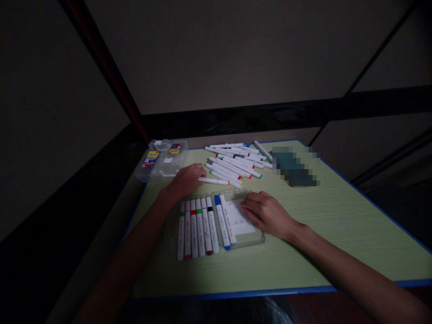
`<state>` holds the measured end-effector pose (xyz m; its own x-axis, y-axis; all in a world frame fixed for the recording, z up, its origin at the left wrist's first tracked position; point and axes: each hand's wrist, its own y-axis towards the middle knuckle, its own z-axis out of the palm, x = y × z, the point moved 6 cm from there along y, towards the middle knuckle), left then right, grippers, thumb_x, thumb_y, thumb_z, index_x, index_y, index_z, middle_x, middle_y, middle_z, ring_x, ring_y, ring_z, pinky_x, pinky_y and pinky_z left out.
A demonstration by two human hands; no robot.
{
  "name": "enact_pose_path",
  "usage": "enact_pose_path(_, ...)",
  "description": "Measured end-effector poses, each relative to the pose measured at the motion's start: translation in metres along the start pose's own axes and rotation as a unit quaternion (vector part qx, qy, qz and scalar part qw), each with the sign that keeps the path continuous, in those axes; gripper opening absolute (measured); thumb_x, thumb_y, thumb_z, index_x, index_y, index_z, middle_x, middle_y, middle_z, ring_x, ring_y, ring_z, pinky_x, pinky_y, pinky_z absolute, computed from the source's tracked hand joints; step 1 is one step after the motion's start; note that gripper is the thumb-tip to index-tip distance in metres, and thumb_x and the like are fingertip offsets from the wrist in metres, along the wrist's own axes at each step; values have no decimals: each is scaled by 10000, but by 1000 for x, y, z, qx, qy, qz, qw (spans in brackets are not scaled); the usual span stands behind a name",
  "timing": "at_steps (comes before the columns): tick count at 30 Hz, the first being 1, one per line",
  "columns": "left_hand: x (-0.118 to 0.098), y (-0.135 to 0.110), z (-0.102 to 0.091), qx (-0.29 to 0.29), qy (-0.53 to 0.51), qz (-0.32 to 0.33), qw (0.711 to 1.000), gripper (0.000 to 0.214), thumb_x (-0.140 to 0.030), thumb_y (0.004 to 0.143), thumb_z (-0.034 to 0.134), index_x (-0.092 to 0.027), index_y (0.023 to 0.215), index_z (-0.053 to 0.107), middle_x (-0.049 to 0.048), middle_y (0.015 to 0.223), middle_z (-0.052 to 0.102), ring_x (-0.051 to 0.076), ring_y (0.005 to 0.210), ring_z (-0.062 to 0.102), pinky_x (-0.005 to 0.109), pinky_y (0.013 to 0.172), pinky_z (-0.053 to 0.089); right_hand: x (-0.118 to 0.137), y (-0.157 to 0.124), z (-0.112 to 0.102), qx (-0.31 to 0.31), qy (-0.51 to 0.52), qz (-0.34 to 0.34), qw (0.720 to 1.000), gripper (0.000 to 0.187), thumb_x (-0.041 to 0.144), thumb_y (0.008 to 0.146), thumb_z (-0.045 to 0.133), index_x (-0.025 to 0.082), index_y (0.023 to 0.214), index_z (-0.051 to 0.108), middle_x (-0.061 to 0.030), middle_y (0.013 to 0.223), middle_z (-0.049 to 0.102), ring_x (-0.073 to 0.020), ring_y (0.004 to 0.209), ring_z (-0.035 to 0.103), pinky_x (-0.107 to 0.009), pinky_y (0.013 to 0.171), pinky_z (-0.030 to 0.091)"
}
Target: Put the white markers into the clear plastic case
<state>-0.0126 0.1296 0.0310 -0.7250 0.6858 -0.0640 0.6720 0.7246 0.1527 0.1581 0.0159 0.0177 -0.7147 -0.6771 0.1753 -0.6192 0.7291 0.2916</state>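
My left hand (189,177) is closed around one end of a white marker (216,181) with an orange tip, lying level just above the tabletop. Below it is an open clear plastic case (248,245). Several white markers (197,227) with coloured bands lie side by side in its left part. In the right part are a blue-capped marker (222,222) and a white marker (229,222), beside a white card (243,220). My right hand (266,211) rests at the case's right part with fingers curled together over the card; what they pinch, if anything, is hidden.
Behind the case, a loose pile of white markers (236,162) with coloured ends covers the table's far middle. A clear case with labels (164,159) stands at the far left. A dark, blurred flat object (295,166) lies right. The green table (303,265) has blue edges.
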Motion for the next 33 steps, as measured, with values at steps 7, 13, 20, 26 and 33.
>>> enact_pose_path(7, -5, 0, -8, -20, -7, -26, 999, 54, -184, 704, 570, -172, 753, 551, 24, 806, 571, 174, 801, 508, 288, 689, 384, 0, 1, 1, 0, 4, 2, 1000, 264, 211, 876, 359, 143, 826, 609, -43, 714, 541, -148, 680, 480, -287, 640, 307)
enact_pose_path(13, -7, 2, -11, -37, -47, -51, 997, 80, -194, 691, 594, -170, 743, 538, 19, 754, 567, 170, 758, 505, 286, 661, 375, 0, 1, 0, 8, 1, 3, 1000, 257, 214, 872, 363, 147, 822, 606, -46, 722, 542, -153, 685, 482, -291, 643, 307)
enact_pose_path(20, -9, 4, -16, -53, -244, -115, 961, 181, -235, 617, 660, -154, 722, 536, -25, 641, 535, 114, 613, 492, 227, 532, 360, 1, 1, -1, 2, 9, -2, 1000, 264, 212, 875, 352, 147, 818, 602, -44, 720, 541, -150, 679, 478, -291, 634, 299)
enact_pose_path(26, -12, 9, -10, -63, -481, -168, 858, 309, -200, 517, 717, -131, 705, 482, -49, 622, 515, 41, 495, 431, 181, 473, 344, 0, 1, 1, 11, -9, 3, 1000, 269, 222, 885, 350, 144, 838, 603, -45, 728, 546, -154, 687, 483, -289, 644, 303)
enact_pose_path(33, -32, 8, -1, -54, -607, -174, 773, 314, -169, 508, 711, -116, 742, 509, -1, 739, 597, 78, 640, 543, 245, 642, 428, 7, 1, -7, -21, 6, -30, 999, 295, 224, 898, 315, 130, 878, 594, -59, 738, 561, -165, 705, 487, -299, 668, 323)
